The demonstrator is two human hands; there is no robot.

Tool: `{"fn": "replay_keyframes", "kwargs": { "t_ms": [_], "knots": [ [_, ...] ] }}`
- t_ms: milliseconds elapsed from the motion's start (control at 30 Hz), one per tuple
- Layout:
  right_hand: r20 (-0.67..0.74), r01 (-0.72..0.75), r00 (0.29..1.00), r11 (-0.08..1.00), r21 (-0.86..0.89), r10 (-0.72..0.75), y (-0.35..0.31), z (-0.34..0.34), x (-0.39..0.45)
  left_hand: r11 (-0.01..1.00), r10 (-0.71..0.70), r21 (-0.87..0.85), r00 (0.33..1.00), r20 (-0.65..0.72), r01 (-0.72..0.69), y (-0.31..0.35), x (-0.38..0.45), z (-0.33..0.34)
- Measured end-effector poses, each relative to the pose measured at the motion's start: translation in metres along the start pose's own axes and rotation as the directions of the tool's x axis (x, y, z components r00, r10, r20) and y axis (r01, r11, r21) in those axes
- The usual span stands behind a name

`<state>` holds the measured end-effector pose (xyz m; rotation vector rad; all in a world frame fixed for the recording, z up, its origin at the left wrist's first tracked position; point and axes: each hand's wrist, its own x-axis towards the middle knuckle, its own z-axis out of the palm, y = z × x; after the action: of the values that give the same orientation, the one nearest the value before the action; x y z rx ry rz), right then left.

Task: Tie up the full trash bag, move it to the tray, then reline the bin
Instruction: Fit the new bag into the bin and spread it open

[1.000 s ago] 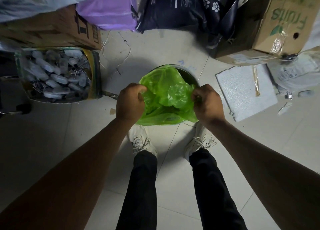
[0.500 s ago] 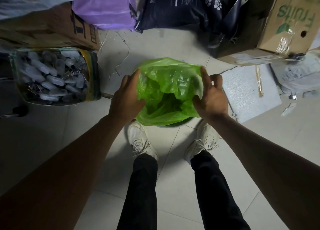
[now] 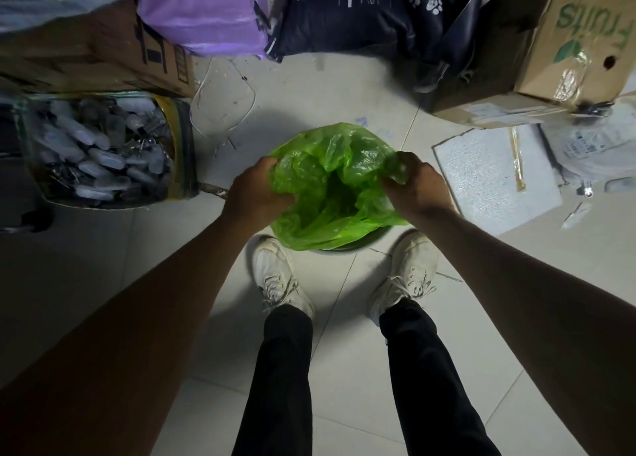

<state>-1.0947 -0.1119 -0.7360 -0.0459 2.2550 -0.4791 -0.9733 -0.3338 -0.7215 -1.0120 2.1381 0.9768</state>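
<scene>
A bright green plastic bag [image 3: 330, 194] sits in a round bin on the tiled floor, just ahead of my two white shoes. Only a sliver of the bin's dark rim [image 3: 347, 247] shows under the bag's near edge. The bag's mouth gapes in the middle, dark inside. My left hand [image 3: 256, 194] is closed on the bag's left edge. My right hand [image 3: 414, 189] is closed on a bunched fold of its right edge. The bag hides the rest of the bin.
A clear-walled box [image 3: 103, 149] of pale bottles stands at the left. Cardboard boxes [image 3: 568, 39], a purple bag [image 3: 203, 11] and a dark paw-print bag [image 3: 364, 11] line the back. A white foam slab [image 3: 495, 177] lies right of the bin.
Half a second ago my hands lay flat against the bag's sides with fingers extended. Now both have curled shut on its edges, and the bag sits lower and wider over the bin.
</scene>
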Motion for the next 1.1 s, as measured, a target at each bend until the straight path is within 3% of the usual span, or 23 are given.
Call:
{"fn": "replay_keyframes", "kwargs": {
  "t_ms": [167,300,400,500,633,733,800,867,1000,1100],
  "knots": [
    [-0.040,0.024,0.999,0.988,0.153,-0.018,0.017,-0.002,-0.030,0.997,0.036,-0.064,0.999,-0.027,-0.037,-0.015,-0.017,0.003],
    [-0.024,-0.104,0.992,0.908,0.406,0.124,0.027,-0.003,-0.045,0.990,0.064,-0.122,0.993,-0.102,-0.077,-0.025,-0.032,0.007],
    [0.007,-0.176,0.977,0.785,0.594,0.214,0.029,-0.002,-0.051,0.985,0.077,-0.140,0.980,-0.185,-0.104,-0.028,-0.042,0.010],
    [0.052,-0.173,0.978,0.641,0.748,0.203,0.024,-0.006,-0.058,0.972,0.061,-0.208,0.971,-0.233,-0.111,-0.029,-0.047,0.013],
    [0.081,-0.162,0.983,0.586,0.794,0.162,0.022,-0.011,-0.064,0.960,0.069,-0.256,0.981,-0.179,-0.114,-0.029,-0.049,0.015],
    [0.128,-0.189,0.981,0.556,0.809,0.147,0.023,-0.013,-0.067,0.953,-0.013,-0.302,0.996,-0.093,-0.016,-0.027,-0.050,0.015],
    [0.138,-0.205,0.978,0.578,0.790,0.159,0.024,-0.013,-0.068,0.941,-0.091,-0.330,0.995,-0.035,0.074,-0.024,-0.051,0.015],
    [0.115,-0.208,0.976,0.635,0.744,0.184,0.029,-0.011,-0.066,0.963,-0.099,-0.252,0.995,-0.005,0.095,-0.023,-0.050,0.015],
    [0.029,-0.138,0.989,0.841,0.522,0.144,0.042,-0.003,-0.063,0.993,-0.011,-0.114,0.999,0.043,0.016,-0.024,-0.050,0.017],
    [-0.001,-0.114,0.993,0.931,0.347,0.122,0.047,0.004,-0.060,0.999,0.036,-0.042,0.996,0.080,-0.033,-0.034,-0.050,0.024]
  ]
}}
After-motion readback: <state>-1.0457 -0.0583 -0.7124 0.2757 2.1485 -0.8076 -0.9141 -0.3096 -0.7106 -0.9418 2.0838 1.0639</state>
